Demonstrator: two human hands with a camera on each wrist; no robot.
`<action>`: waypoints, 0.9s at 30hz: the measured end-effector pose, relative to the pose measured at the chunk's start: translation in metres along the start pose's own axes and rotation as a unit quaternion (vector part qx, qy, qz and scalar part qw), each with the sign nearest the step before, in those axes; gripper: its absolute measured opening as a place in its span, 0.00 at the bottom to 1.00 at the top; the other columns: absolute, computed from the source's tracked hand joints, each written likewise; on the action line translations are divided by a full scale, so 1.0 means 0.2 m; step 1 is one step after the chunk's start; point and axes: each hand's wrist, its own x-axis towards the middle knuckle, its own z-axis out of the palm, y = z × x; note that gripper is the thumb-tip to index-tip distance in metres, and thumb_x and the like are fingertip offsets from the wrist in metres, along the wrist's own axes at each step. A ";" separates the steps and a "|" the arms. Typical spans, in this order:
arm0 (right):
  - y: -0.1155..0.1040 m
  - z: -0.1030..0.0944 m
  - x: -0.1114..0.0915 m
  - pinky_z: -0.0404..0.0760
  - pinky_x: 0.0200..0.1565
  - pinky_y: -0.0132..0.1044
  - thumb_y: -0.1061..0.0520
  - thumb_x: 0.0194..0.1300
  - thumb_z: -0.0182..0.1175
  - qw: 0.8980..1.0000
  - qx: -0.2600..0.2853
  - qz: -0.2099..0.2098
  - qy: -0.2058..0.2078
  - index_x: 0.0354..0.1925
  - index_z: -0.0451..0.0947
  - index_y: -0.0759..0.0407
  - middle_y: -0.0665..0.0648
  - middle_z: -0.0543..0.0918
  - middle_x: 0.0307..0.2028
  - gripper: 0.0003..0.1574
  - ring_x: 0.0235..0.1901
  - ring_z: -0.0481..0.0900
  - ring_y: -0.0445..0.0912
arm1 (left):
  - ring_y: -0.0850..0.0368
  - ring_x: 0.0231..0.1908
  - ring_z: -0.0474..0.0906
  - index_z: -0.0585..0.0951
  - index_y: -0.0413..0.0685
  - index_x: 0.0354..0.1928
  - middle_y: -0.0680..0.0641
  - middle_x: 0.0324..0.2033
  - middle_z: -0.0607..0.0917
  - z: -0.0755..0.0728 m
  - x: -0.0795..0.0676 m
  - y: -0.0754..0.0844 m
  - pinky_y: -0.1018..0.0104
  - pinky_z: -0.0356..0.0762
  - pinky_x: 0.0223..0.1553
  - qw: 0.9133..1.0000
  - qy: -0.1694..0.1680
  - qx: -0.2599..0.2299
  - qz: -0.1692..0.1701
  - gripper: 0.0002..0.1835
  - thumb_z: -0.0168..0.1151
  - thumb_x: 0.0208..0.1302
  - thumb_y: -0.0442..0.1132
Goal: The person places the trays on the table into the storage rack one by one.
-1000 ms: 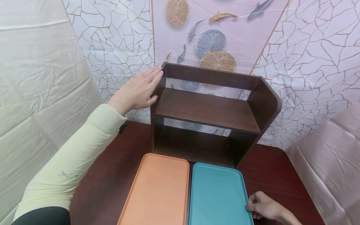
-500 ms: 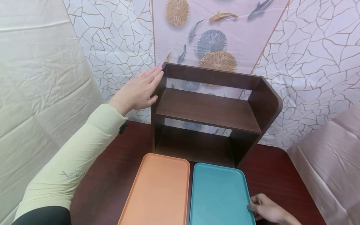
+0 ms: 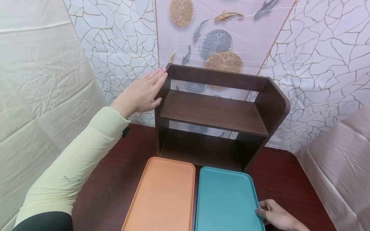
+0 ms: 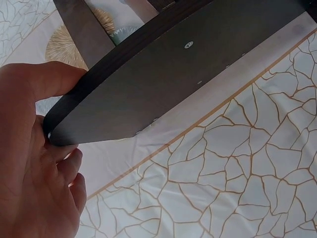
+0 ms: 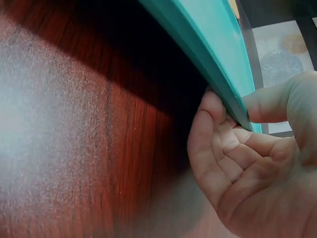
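Note:
In the head view my left hand (image 3: 141,91) rests on the left side panel of a dark brown two-tier shelf (image 3: 214,112), its fingers laid straight along the upper edge. The left wrist view shows my thumb against the front edge of that panel (image 4: 163,74). My right hand (image 3: 276,215) pinches the right rim of a teal rectangular tray (image 3: 226,199), at the lower right. Thumb and curled fingers meet at the rim in the right wrist view. Beside it, on the left, lies an orange tray (image 3: 163,195). The near ends of both trays are cut off.
The shelf stands on a dark red wooden table (image 3: 283,179), right behind the trays. A patterned cloth backdrop (image 3: 323,64) hangs close behind it. Cream cloth (image 3: 40,83) hangs at the left and pinkish cloth (image 3: 341,166) at the right.
My right hand and the teal tray have shifted slightly to the right. My left hand stays on the shelf, and the orange tray barely differs.

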 end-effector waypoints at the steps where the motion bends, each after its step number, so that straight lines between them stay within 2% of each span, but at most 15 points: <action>1: 0.00 0.00 0.00 0.92 0.43 0.52 0.63 0.79 0.49 1.000 0.002 -0.001 0.000 0.46 0.82 0.74 0.58 0.88 0.34 0.17 0.40 0.90 0.51 | 0.39 0.85 0.43 0.47 0.31 0.83 0.34 0.85 0.47 0.00 0.00 0.00 0.43 0.47 0.85 1.000 0.000 0.001 0.000 0.45 0.54 0.76 0.45; 6: -0.02 -0.01 -0.02 0.92 0.44 0.53 0.63 0.79 0.49 1.000 0.014 -0.010 -0.003 0.50 0.81 0.78 0.61 0.90 0.38 0.18 0.41 0.91 0.52 | 0.38 0.85 0.43 0.47 0.31 0.83 0.34 0.85 0.47 0.00 0.00 0.00 0.43 0.48 0.85 1.000 0.001 0.000 0.000 0.45 0.55 0.76 0.45; 12: -0.09 -0.03 -0.05 0.92 0.46 0.55 0.64 0.79 0.48 0.999 0.027 -0.014 -0.009 0.56 0.75 0.85 0.64 0.90 0.43 0.22 0.43 0.92 0.54 | 0.38 0.85 0.43 0.47 0.31 0.83 0.34 0.85 0.47 0.00 0.00 0.00 0.43 0.47 0.85 1.000 0.001 -0.001 -0.001 0.45 0.55 0.76 0.45; 20: -0.21 -0.04 -0.09 0.92 0.46 0.55 0.64 0.79 0.48 1.000 0.025 -0.008 -0.005 0.56 0.75 0.85 0.65 0.91 0.43 0.22 0.41 0.93 0.54 | 0.39 0.85 0.42 0.47 0.32 0.83 0.35 0.85 0.47 0.00 0.00 0.00 0.44 0.46 0.86 1.000 0.000 -0.002 -0.003 0.45 0.55 0.76 0.46; 27: -0.33 -0.04 -0.13 0.92 0.46 0.54 0.64 0.79 0.48 0.999 0.027 -0.026 -0.011 0.56 0.76 0.84 0.64 0.91 0.42 0.22 0.40 0.93 0.54 | 0.39 0.85 0.43 0.47 0.32 0.83 0.35 0.85 0.48 0.00 0.00 0.00 0.44 0.47 0.85 1.000 0.004 -0.002 -0.001 0.45 0.55 0.76 0.45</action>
